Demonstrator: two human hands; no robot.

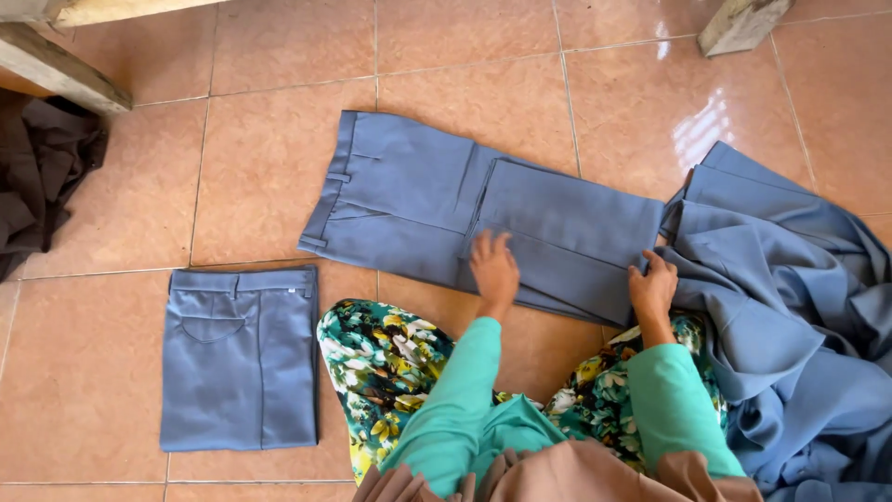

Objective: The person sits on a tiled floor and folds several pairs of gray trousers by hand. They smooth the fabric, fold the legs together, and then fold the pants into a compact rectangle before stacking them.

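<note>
A pair of blue-grey trousers [409,200] lies flat on the tiled floor [260,158], its legs folded back over themselves to the right. My left hand [493,270] presses flat on the folded leg part, fingers spread. At the right end of the fold, my right hand [652,284] grips the cloth's edge between thumb and fingers. Both arms wear green sleeves. My knees, in flowered cloth [386,358], rest just in front of the trousers.
A folded pair of blue-grey trousers [239,358] lies at the left front. A loose heap of the same blue-grey cloth [790,316] fills the right side. Dark brown cloth [42,177] sits at far left under a wooden beam [60,70]. A wooden block [739,23] stands at top right.
</note>
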